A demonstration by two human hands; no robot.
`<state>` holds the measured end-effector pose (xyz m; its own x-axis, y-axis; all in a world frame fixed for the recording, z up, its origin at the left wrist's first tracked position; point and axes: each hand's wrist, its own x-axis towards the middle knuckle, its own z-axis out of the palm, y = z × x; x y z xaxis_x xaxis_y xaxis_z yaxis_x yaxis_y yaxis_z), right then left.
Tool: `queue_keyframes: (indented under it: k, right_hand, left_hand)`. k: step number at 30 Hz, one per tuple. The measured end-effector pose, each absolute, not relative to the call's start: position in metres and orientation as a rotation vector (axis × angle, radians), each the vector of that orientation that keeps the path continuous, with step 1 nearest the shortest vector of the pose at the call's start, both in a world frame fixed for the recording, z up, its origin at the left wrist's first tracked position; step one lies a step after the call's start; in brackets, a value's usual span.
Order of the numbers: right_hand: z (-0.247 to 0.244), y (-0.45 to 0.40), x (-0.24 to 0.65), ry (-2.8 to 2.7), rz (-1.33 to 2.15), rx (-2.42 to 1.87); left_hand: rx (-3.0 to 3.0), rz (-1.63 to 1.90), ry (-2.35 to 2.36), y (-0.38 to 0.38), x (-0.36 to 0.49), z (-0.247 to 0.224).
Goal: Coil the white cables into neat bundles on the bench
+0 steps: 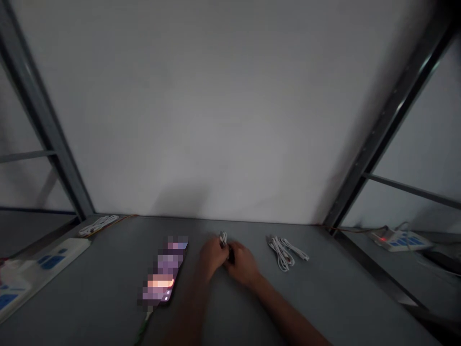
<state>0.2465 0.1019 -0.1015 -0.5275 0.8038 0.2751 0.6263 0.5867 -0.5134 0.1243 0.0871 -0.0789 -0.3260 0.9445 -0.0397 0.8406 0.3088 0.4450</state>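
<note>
Close together over the grey tabletop, my left hand (215,253) and my right hand (242,262) meet at the fingers. A small coil of white cable (224,237) sticks up from the closed fingers of my left hand. My right hand is closed too, its fingertips against the left; a small dark patch shows between them, and what it grips is hidden. To the right lie several white cables (283,252) in loose bundles. Left of my hands, a phone (163,274) with a lit, blurred-out screen lies flat, a cord (144,322) running from its near end.
A white power strip with blue sockets (65,254) lies on the left, with another white cable bundle (99,224) behind it. Metal frame posts (382,129) rise at both sides before a pale wall (230,120). Beyond the right post sits another power strip (403,239) with a red light.
</note>
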Motion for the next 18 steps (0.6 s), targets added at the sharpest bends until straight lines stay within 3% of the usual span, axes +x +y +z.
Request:
queue_keyframes:
  k: [7, 14, 18]
  right_hand:
    - [-0.094, 0.115, 0.266, -2.273, 0.632, -1.031]
    - [-0.06, 0.147, 0.331, -1.923, 0.071, -1.678]
    - [-0.059, 0.144, 0.359, -2.083, 0.08, -1.917]
  left_hand:
    - [1.639, 0.492, 2.302, 0.083, 0.129, -0.075]
    - [1.626, 0.425, 2.402, 0.083, 0.134, -0.075]
    - [1.655, 0.414, 2.422, 0.084, 0.133, -0.078]
